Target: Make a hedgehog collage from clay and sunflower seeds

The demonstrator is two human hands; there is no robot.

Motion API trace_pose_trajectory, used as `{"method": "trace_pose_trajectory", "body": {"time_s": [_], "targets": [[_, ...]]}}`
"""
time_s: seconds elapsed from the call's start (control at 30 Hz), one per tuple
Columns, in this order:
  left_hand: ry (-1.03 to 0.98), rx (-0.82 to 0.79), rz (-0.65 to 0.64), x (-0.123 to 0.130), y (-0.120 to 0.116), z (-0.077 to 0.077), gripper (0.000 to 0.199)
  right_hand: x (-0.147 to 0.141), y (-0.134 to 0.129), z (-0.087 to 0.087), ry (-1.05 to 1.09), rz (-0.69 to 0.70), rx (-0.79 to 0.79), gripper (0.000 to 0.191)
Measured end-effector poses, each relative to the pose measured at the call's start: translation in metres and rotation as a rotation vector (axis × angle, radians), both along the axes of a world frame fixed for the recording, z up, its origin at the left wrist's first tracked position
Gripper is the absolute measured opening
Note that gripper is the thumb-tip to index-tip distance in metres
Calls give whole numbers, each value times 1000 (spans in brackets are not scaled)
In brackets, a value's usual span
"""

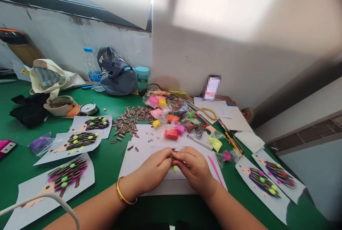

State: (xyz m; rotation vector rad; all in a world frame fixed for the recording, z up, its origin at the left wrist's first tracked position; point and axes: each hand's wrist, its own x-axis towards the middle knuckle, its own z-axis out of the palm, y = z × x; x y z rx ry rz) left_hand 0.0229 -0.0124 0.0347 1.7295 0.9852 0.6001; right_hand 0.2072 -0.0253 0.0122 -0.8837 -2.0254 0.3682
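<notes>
My left hand (157, 167) and my right hand (196, 169) meet over the white paper (133, 173), thumbs and fingertips pinched together. Whatever lies between them is almost wholly hidden; only a small dark edge shows above the fingers. Below the fingertips a small yellow-green piece (175, 169) is visible. A pink strip (216, 169) lies on the paper right of my right hand. Beyond the hands sit a heap of striped sunflower seeds (130, 121) and bags of coloured modelling clay, among them a red one (171, 134). A few loose seeds (130, 148) lie left of my left hand.
Hedgehog pictures with seed spines lie on the green table at left (80, 142) and right (263, 182). Yellow-handled scissors (208, 113), a utility knife (232, 137) and a phone (212, 87) are behind. A blue bag (117, 78) stands by the wall. A pale cable (53, 197) crosses the lower left.
</notes>
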Motion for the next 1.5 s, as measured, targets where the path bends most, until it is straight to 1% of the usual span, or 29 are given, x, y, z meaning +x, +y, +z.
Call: {"method": "trace_pose_trajectory", "body": {"time_s": [0.33,0.43,0.53,0.6,0.67,0.73,0.8,0.87,0.93,1.0,1.1,1.27,1.4,1.5], "targets": [[-91,-63,77,4,0,-7,11,-5,-2,4,-43,-63,93,10],[-137,-80,91,5,0,-10,11,-6,-2,3,-34,-73,92,11],[-141,-55,103,6,0,-13,14,-7,-1,2,2,-82,61,14],[-72,7,123,5,-2,-13,16,-7,0,2,19,-81,13,16],[70,108,146,4,-3,-13,18,-8,0,0,10,-78,-39,16],[238,226,161,4,-5,-11,19,-9,1,-2,-35,-86,-48,14],[374,333,162,4,-7,-9,18,-10,1,-5,-115,-109,5,13],[456,413,156,4,-9,-9,17,-11,0,-7,-198,-140,79,14],[489,465,141,5,-10,-9,17,-13,-1,-8,-250,-171,118,17],[484,488,132,6,-12,-9,17,-14,-2,-7,-263,-194,112,18],[449,481,132,5,-12,-9,17,-14,-2,-4,-209,-199,16,18],[412,432,157,4,-9,-10,20,-16,-3,0,-35,-183,-255,16],[323,333,158,3,-6,-11,23,-17,-4,0,94,-161,-468,14],[209,235,145,3,-2,-11,23,-15,-4,-2,183,-124,-587,13]]}}
